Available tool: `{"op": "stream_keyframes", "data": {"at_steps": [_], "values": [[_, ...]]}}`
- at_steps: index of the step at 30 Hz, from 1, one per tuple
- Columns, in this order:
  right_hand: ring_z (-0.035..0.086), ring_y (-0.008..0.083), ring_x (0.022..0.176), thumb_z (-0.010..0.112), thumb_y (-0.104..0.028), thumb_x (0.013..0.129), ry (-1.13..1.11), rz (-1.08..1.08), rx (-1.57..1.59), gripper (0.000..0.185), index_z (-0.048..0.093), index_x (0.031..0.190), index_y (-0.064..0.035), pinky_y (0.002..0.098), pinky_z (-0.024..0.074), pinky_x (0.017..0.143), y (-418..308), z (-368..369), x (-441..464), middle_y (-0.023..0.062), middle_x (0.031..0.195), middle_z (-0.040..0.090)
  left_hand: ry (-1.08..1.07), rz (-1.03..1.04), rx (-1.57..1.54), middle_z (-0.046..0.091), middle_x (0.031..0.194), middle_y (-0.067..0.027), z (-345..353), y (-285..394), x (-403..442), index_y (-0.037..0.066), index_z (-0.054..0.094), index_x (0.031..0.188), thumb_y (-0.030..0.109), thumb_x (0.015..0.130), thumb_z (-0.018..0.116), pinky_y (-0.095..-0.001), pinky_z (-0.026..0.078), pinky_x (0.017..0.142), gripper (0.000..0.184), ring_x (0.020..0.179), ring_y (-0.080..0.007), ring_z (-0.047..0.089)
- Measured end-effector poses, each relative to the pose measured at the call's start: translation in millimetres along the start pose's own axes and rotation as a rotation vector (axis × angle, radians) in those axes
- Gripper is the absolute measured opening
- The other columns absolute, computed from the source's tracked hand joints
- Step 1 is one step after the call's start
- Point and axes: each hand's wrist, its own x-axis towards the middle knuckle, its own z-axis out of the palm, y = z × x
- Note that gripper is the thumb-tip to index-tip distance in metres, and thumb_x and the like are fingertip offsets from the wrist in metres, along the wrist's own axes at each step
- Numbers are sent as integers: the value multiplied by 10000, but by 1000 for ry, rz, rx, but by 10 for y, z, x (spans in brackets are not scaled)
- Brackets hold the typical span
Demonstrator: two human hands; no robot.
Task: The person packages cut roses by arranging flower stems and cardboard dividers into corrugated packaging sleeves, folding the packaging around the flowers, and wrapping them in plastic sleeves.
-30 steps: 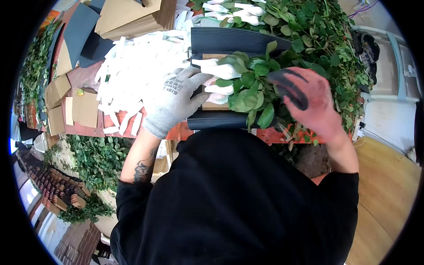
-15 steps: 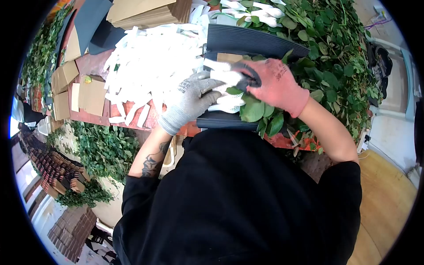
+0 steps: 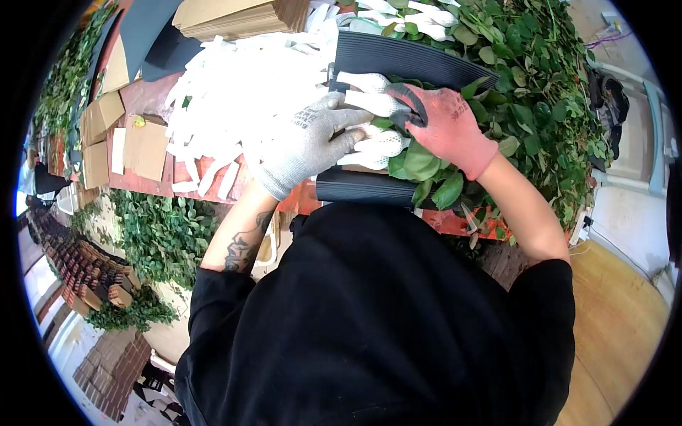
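curling around the right end of a white sleeve [image 3: 371, 104] lying crosswise, your right hand [image 3: 447, 129] hides its grip, can't tell; left hand [image 3: 304, 142], fingers parted, sits nearer the other end.

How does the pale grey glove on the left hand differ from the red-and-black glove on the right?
The grey glove is pale, while the red glove has black on its fingers. The grey glove's thumb and forefinger are apart; the red glove's fingers curl down at a white mesh sleeve. The grey glove lies beside the white pile, the red glove beside green leaves. Both have dark printing on the back.
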Motion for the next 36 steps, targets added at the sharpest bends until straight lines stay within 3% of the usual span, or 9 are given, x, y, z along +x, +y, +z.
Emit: {"op": "stream_keyframes", "data": {"at_steps": [2, 5, 9, 12, 19, 24, 27, 31, 36], "values": [[632, 257, 845, 604, -214, 785, 81, -19, -412, 362, 556, 1131, -117, 367, 503, 725, -24, 73, -34, 84, 969, 653, -4, 25, 53, 596, 858, -112, -6, 12, -7, 88, 673, 1057, 175, 801, 648, -339, 470, 681, 272, 766, -249, 603], [629, 218, 862, 614, -260, 780, 119, -141, -577, 347, 591, 1104, -136, 340, 503, 718, 42, 188, -158, 57, 1011, 642, -40, 12, 90, 591, 814, -102, -7, -8, -41, 82, 678, 1041, 190, 797, 653, -339, 466, 654, 268, 728, -241, 600], [629, 239, 837, 666, -259, 738, 347, -191, -542, 349, 624, 1069, -156, 358, 504, 736, -92, 21, -269, 55, 974, 647, 32, -49, 50, 580, 756, -91, 18, -15, -27, 70, 685, 1007, 207, 800, 657, -335, 463, 636, 249, 691, -235, 594], [614, 269, 846, 702, -181, 703, 25, -163, 87, 417, 603, 1108, -163, 397, 489, 776, -91, -72, -255, 68, 935, 641, 50, -29, 79, 582, 739, -90, -9, -22, 19, 57, 694, 932, 224, 805, 658, -336, 460, 629, 213, 686, -239, 594], [609, 264, 768, 666, -185, 722, 78, -202, -161, 391, 565, 1096, -140, 385, 469, 658, -73, 170, -292, 70, 898, 625, 119, 21, 123, 581, 702, -103, 8, -10, 85, 50, 694, 831, 252, 799, 667, -348, 456, 618, 206, 687, -262, 595], [613, 234, 791, 638, -243, 746, 31, -87, -408, 432, 535, 1151, -137, 341, 462, 657, -242, 228, -405, 74, 1056, 594, 98, -6, 70, 570, 679, -102, -37, 16, 91, 51, 697, 810, 263, 786, 682, -349, 456, 612, 213, 680, -253, 592], [612, 227, 811, 647, -270, 741, 157, -171, -332, 480, 527, 1184, -129, 337, 465, 667, -26, 299, -465, 81, 1065, 590, -11, -157, 23, 580, 722, -100, -75, 80, 80, 48, 695, 864, 256, 772, 694, -345, 458, 615, 228, 684, -240, 591], [612, 244, 848, 680, -245, 719, -128, -50, -256, 539, 512, 1215, -117, 363, 479, 714, -148, 87, -420, 90, 1055, 607, -45, 0, 29, 600, 838, -111, -56, -35, 36, 51, 679, 974, 208, 776, 685, -339, 478, 654, 253, 736, -236, 604], [622, 274, 784, 657, -170, 739, 77, 18, 36, 357, 584, 1087, -145, 375, 494, 693, -108, -92, -344, 80, 833, 634, -15, 173, -30, 622, 895, -102, 27, -125, 6, 71, 683, 998, 160, 730, 708, -340, 490, 689, 284, 796, -244, 617]]}}
